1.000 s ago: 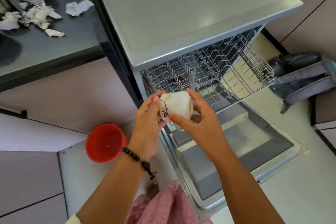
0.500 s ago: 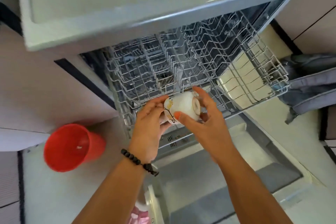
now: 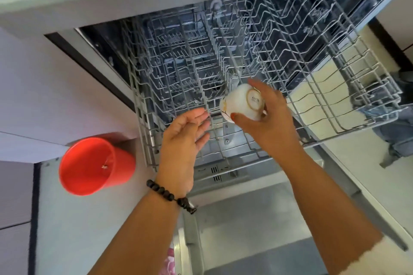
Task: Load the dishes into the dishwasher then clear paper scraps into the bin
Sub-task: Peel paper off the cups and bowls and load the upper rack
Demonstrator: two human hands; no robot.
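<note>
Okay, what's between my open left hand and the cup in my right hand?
In the head view, only the wire rack shows in the gap between the left hand and the white cup, which the right hand grips.

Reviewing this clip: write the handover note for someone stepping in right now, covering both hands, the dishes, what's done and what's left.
Right hand: grips the white cup, tipped so its base faces the camera, over the pulled-out upper rack.
Left hand: open, holds nothing, beside the cup above the rack's front edge.
Done: dishwasher door is down, rack is out; no dishes show in it.
Left: set the cup in the rack, load any other dishes, then clear paper scraps into the red bin on the floor to the left.
</note>
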